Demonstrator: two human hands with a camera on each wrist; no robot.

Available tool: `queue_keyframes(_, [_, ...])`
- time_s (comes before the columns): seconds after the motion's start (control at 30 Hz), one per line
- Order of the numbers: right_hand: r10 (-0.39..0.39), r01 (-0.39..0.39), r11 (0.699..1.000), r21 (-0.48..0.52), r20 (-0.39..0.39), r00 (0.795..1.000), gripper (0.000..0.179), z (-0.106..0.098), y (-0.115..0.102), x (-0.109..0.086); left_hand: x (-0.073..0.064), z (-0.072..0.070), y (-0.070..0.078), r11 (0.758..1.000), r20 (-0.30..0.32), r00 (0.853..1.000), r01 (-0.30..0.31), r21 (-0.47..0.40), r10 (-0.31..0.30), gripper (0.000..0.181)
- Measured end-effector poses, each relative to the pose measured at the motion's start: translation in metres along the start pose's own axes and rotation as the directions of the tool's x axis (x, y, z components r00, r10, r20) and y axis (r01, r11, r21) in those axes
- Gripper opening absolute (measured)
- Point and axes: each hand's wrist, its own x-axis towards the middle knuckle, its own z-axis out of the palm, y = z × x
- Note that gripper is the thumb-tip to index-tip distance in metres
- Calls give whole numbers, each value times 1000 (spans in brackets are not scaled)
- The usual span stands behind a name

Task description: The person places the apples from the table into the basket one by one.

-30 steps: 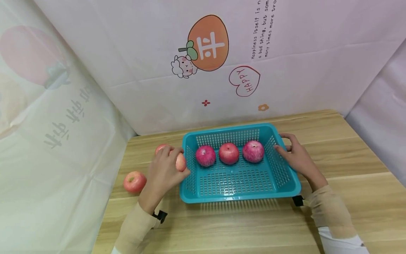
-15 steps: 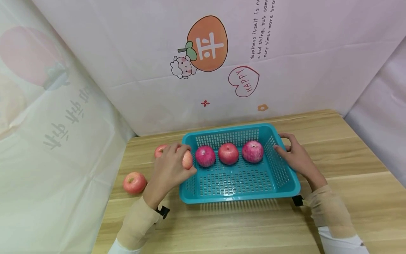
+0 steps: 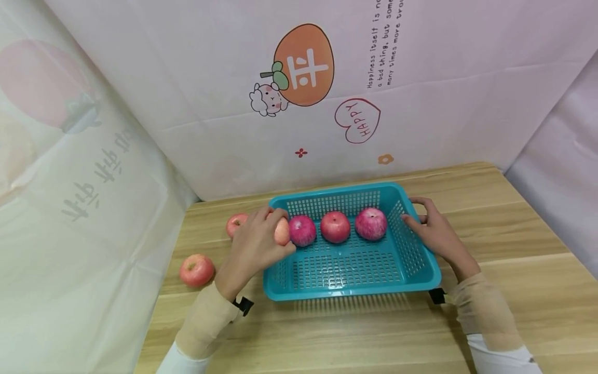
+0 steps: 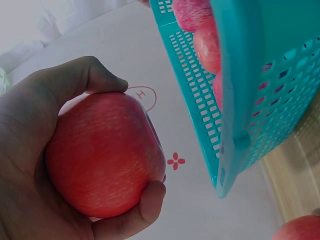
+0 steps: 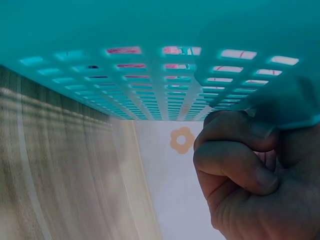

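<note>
My left hand (image 3: 259, 241) grips a red apple (image 4: 107, 155), fingers and thumb wrapped round its sides. In the head view it is over the left rim of a teal plastic basket (image 3: 345, 291). Three apples stand in a row inside: a pink-purple apple (image 3: 302, 230) on the left, a red apple (image 3: 335, 227) in the middle and a streaked pink apple (image 3: 371, 224) on the right. My right hand (image 3: 432, 231) holds the basket's right rim, thumb over the inner side. Below the rim, its other fingers (image 5: 235, 165) are curled outside the wall.
Left of the basket, one apple (image 3: 197, 270) lies on the wooden table (image 3: 355, 337). Another apple (image 3: 235, 224) sits farther back, partly behind my left hand. A white printed cloth (image 3: 224, 145) hangs along the table's back edge, and more cloth hangs on both sides.
My left hand has carried its apple to the right, from beside the basket to over its left rim. The right hand stays on the basket, which has hardly shifted.
</note>
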Motion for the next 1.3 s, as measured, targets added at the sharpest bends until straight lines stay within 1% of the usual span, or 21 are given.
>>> queue_keyframes(0.3, [-2, 2, 1000, 0, -2, 1000, 73, 0, 0, 0, 10, -2, 8, 1000, 27, 999, -25, 14, 24, 56])
queue_keyframes(0.4, [-8, 8, 1000, 1, 1, 1000, 73, 0, 0, 1, 13, -3, 11, 1000, 45, 999, -20, 7, 20, 55])
queue_keyframes(0.53, [-10, 10, 1000, -2, 2, 1000, 73, 0, 1, 1, 17, -3, 15, 999, 61, 997, -37, 0, 37, 56])
queue_keyframes(0.77, [-9, 9, 1000, -3, 1, 1000, 74, 0, 1, 0, 24, -1, 22, 998, 80, 995, -63, 2, 63, 59])
queue_keyframes(1.1, [-5, 5, 1000, -4, 0, 1000, 74, -1, 1, 0, 33, 1, 29, 997, 99, 993, -66, -50, 71, 55])
queue_keyframes(1.3, [-11, 11, 1000, -6, 1, 1000, 73, -1, 1, 0, 39, 5, 34, 995, 125, 988, -88, -42, 92, 56])
